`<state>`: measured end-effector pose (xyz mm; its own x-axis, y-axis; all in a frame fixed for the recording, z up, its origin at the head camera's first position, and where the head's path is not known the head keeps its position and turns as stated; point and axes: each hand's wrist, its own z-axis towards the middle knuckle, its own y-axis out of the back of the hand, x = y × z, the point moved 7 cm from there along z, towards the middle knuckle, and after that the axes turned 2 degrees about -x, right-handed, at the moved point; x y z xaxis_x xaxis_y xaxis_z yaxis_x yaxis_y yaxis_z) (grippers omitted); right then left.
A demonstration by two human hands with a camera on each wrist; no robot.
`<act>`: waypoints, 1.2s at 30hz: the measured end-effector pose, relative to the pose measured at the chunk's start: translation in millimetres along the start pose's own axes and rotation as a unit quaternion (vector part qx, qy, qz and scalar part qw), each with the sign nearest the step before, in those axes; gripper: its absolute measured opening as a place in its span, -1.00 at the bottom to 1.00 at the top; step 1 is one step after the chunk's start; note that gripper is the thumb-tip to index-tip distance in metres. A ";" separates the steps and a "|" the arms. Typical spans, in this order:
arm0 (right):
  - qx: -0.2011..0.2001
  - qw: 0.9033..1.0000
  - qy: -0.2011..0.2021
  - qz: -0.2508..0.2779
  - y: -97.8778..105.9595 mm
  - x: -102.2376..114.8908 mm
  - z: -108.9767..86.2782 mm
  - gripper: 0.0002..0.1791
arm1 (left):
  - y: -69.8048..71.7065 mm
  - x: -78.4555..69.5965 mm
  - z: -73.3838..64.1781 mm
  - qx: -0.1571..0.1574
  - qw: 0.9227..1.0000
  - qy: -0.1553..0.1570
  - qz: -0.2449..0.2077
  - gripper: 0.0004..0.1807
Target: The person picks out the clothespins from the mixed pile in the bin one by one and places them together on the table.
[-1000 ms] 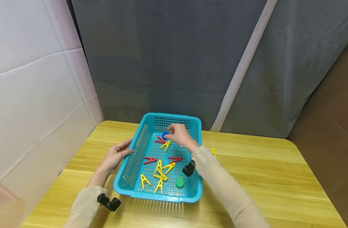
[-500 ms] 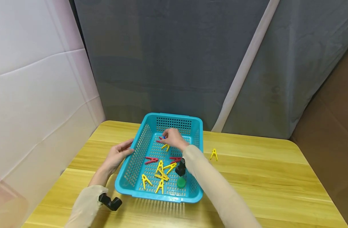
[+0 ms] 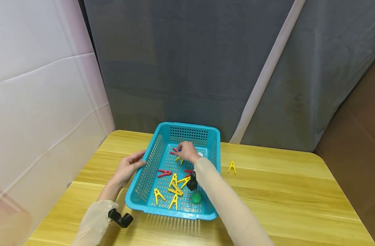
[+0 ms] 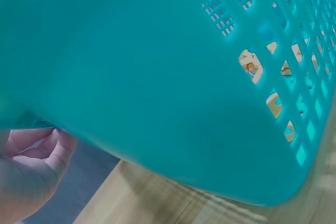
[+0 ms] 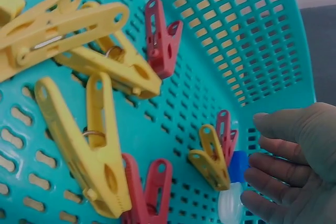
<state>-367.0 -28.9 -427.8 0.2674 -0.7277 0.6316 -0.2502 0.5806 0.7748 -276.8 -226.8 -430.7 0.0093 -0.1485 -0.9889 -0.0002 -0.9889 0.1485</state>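
My left hand [image 3: 126, 171] grips the left rim of a turquoise plastic basket [image 3: 172, 213]; the left wrist view shows the fingertips at the rim, partly hidden under it. Over the far end of the basket, my right hand [image 3: 187, 152] reaches down inside. In the right wrist view its thumb and fingers [image 5: 275, 169] are spread apart, fingertips right beside a blue round cap [image 5: 239, 165] and a translucent white cap [image 5: 231, 203]. Several yellow clothespins [image 5: 102, 182] and a few red clothespins [image 5: 164, 61] lie loose on the basket floor. A green cap [image 3: 196, 198] lies near its front right corner.
One yellow clothespin [image 3: 232, 165] lies on the wooden table [image 3: 285, 191] to the right of the basket. Grey cloth [image 3: 190, 61] hangs behind the table, a white panel [image 3: 46, 85] stands at left and a brown one [image 3: 356, 116] at right.
My right hand has moved slightly nearer and lower into the basket, beside the blue cap. The right sleeve has shifted left, uncovering the clothespin on the table. My left hand keeps its grip.
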 end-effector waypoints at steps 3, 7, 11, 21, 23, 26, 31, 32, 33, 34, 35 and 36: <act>0.003 1.000 0.004 -0.010 -2.5 -1.6 0.3 -0.68 | -0.7 -0.4 -0.9 0.001 1.000 0.001 0.000 -0.41; 0.003 0.999 0.011 -0.036 -5.6 -2.5 1.4 -0.69 | -1.6 -0.8 -1.2 0.000 1.000 0.000 -0.004 -0.41; 0.000 0.998 0.015 -0.059 -9.0 -3.1 3.0 -0.72 | -2.1 0.6 -0.3 -0.004 1.000 -0.001 -0.008 -0.41; -0.005 0.995 0.017 -0.100 -16.1 -4.3 8.3 -0.76 | -2.5 2.2 2.8 -0.002 1.000 -0.001 -0.002 -0.42; -0.006 0.994 0.019 -0.104 -17.4 -4.4 8.6 -0.76 | -2.1 1.8 2.3 -0.001 1.000 -0.002 -0.003 -0.41; -0.008 0.995 0.018 -0.098 -18.4 -5.3 9.0 -0.80 | -2.0 2.0 1.0 0.000 1.000 -0.002 -0.006 -0.41; -0.014 0.994 0.016 -0.108 -19.7 -7.5 9.3 -0.83 | -3.5 4.0 -0.7 0.001 1.000 -0.003 -0.011 -0.42; -0.017 0.994 0.014 -0.110 -20.1 -8.0 9.6 -0.81 | -3.8 4.3 -0.7 0.001 1.000 -0.003 -0.010 -0.43; -0.021 0.993 0.014 -0.113 -20.3 -8.3 10.0 -0.78 | -4.0 4.4 -0.7 0.000 1.000 -0.004 -0.011 -0.43; -0.023 0.993 0.013 -0.115 -20.9 -8.7 10.6 -0.75 | -4.1 4.4 -0.6 -0.001 1.000 -0.005 -0.010 -0.43; -0.023 0.993 0.011 -0.114 -21.5 -9.2 11.2 -0.72 | -4.3 4.4 -0.4 -0.001 1.000 -0.006 -0.010 -0.43; -0.024 0.993 0.009 -0.112 -21.9 -9.4 11.7 -0.70 | -4.4 4.4 -0.1 -0.001 1.000 -0.007 -0.010 -0.43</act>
<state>-375.0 -39.1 -451.0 0.3288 -0.8341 0.4430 -0.1371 0.4219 0.8962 -276.6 -223.1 -435.6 -0.0046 -0.1288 -0.9917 0.0011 -0.9917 0.1288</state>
